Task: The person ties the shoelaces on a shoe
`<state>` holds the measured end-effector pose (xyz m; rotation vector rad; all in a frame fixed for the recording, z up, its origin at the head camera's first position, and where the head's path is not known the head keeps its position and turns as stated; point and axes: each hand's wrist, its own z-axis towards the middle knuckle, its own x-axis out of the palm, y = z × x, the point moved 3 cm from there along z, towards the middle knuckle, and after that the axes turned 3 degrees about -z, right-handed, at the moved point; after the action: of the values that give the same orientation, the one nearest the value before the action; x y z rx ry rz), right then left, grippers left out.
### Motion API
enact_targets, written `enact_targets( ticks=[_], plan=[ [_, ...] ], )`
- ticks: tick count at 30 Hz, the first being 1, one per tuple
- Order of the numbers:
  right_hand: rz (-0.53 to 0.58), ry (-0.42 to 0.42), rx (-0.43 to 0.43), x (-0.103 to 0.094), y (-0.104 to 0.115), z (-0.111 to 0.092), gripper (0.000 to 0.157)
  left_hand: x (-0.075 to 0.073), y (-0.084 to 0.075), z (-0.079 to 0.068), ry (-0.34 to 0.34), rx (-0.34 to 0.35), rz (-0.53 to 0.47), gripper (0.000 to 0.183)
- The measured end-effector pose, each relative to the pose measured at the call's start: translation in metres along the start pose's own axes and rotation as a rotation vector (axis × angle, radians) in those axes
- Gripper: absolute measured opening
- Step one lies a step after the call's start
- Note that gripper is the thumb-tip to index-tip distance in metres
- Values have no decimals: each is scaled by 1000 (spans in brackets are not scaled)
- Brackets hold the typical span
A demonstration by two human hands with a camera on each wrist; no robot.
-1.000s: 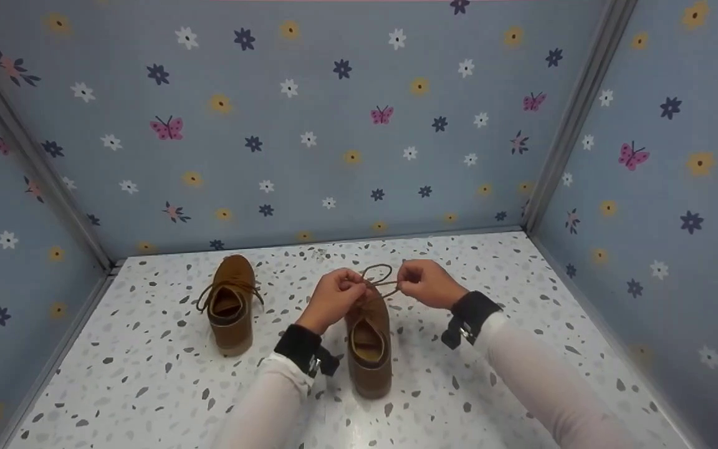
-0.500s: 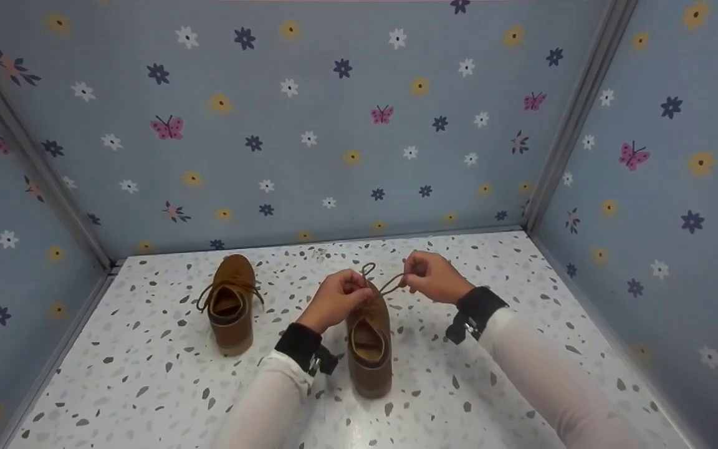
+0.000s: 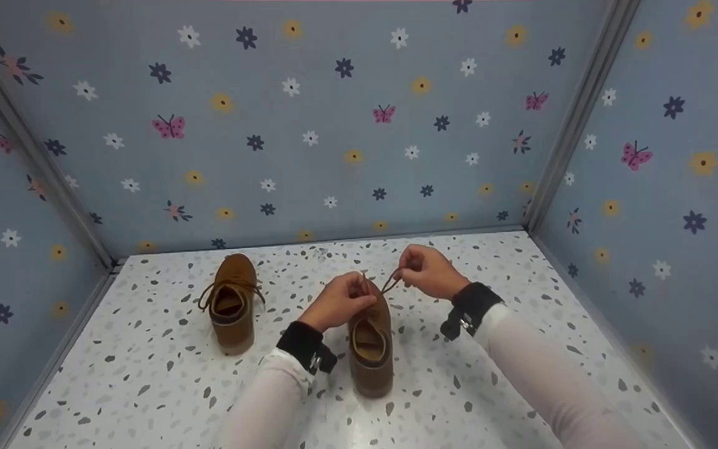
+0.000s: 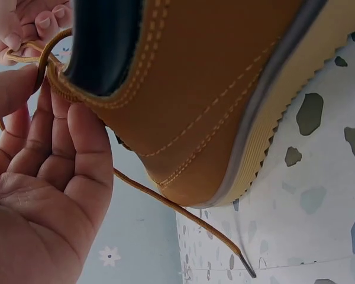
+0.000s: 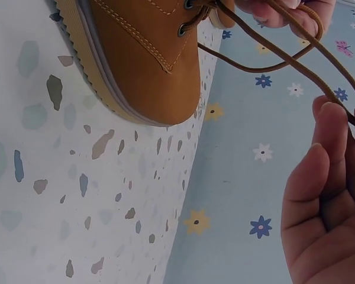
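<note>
A brown leather shoe [image 3: 371,368] stands on the floor, its toe toward the back wall. Over its toe end, my left hand [image 3: 340,302] pinches a shoelace [image 4: 47,56] between thumb and fingers; a lace loop curves over the thumb in the left wrist view. To the right of the shoe, my right hand [image 3: 430,271] pinches a doubled strand of the lace, which runs from its fingertips back to the left hand. One lace end with a dark tip [image 4: 247,264] hangs loose beside the shoe. The left hand covers much of the lacing.
A matching brown shoe [image 3: 234,333] stands to the left, its lace in a bow. The floor [image 3: 147,386] is white with speckles. Blue walls with flowers and butterflies [image 3: 334,125] enclose the back and both sides.
The wide loop above the shoe has shrunk to a short bit at my left fingers. My right hand has risen slightly toward the back wall, still holding lace; the left hand has barely moved.
</note>
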<state>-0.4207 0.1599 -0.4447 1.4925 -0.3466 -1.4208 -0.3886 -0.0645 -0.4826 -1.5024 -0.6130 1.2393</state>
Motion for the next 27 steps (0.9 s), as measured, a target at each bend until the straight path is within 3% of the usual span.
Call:
enact_targets(
  ticks=[7, 12, 15, 22, 27],
  plan=[
    [-49, -31, -32, 1, 4, 2, 4, 0, 0, 1, 43, 19, 25, 13],
    [-116, -16, -43, -4, 6, 1, 5, -1, 0, 0, 38, 31, 14, 12],
    [-248, -7, -64, -7, 7, -1, 10, -4, 0, 0, 4, 10, 29, 11],
    [-677, 54, -175, -11, 3, -10, 17, -5, 0, 1, -49, -27, 118, 19],
    [-798, 65, -184, -17, -5, -17, 15, -4, 1, 1, -47, -16, 135, 20]
  ],
)
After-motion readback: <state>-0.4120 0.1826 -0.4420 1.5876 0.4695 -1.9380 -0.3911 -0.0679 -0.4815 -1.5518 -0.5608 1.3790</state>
